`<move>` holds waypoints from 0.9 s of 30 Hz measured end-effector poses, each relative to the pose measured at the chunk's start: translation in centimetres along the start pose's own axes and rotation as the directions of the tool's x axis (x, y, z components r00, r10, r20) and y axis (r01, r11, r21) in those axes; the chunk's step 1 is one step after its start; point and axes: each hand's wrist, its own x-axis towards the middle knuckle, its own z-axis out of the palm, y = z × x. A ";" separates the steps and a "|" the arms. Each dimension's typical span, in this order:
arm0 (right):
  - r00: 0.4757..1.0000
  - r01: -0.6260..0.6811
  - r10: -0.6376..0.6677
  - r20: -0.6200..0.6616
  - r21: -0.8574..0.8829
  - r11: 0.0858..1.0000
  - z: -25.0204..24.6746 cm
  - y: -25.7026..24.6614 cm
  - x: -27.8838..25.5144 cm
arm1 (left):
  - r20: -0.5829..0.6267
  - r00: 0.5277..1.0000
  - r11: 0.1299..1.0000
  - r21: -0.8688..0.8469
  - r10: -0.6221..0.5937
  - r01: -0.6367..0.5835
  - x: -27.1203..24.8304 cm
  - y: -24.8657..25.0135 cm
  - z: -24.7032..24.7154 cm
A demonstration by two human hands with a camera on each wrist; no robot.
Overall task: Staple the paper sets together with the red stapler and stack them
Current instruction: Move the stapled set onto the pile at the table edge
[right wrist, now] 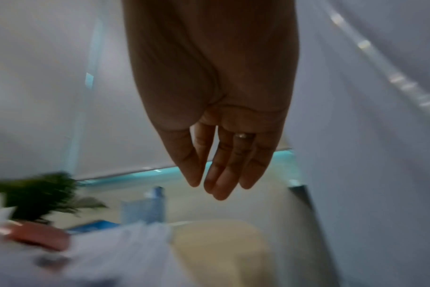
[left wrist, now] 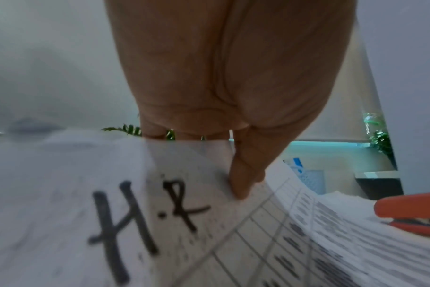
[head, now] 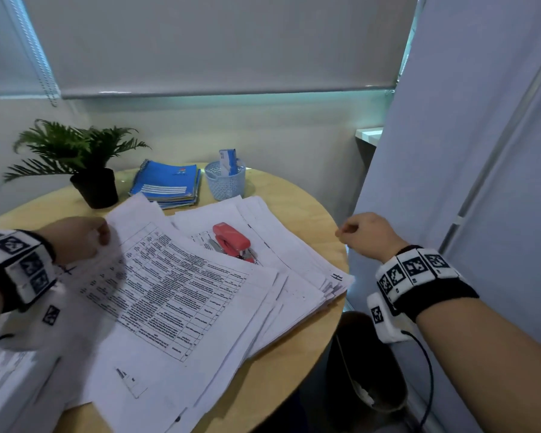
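From the head view, a round wooden worktop [head: 300, 195] carries a loose spread of printed paper sets [head: 181, 295]. The red stapler [head: 231, 240] lies on top of the sheets toward the back, touched by neither hand. The left hand [head: 75, 239] sits at the far left corner of the top sheet, fingers curled down onto it; a blurred flap of paper lifts just under the wrist. The right hand [head: 367, 234] hovers off the worktop's right edge, well apart from the papers, holding nothing; from here its fingers look loosely bunched. Behind the papers stand a potted fern [head: 85, 160], a stack of blue notebooks [head: 167, 184] and a pale blue mesh cup [head: 225, 181] with a small carton in it. A dark bin [head: 363, 360] sits on the floor below the right forearm.

The left wrist view settles what the head view leaves vague: the thumb [left wrist: 243, 180] presses on top of a sheet marked with handwritten letters, the other fingers go behind its raised edge, so the hand pinches that sheet. The stapler [left wrist: 410, 211] shows at the right edge, resting on the pile.

The right wrist view, blurred, shows the right hand [right wrist: 214, 136] empty in the air, fingers [right wrist: 224, 178] nearly straight and drawn close together with the thumb alongside, a ring on one. The stapler [right wrist: 37, 235] is a red smear at lower left.
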 end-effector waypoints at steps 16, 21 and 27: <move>0.916 0.276 -0.386 0.111 0.523 0.806 6.5 -23.7 0.5 | -0.599 0.745 0.836 -0.218 0.292 -0.503 -8.7 3.7 -11.8; 0.930 0.308 -0.359 -0.077 0.698 0.647 5.7 -25.0 0.0 | -0.796 0.602 0.765 -0.425 -0.062 -0.484 -8.7 -0.9 -12.2; 0.898 0.406 -0.352 -0.265 0.809 0.426 4.5 -27.9 -1.0 | -0.481 0.868 0.353 -0.839 -0.124 -0.415 -8.7 -1.1 -10.0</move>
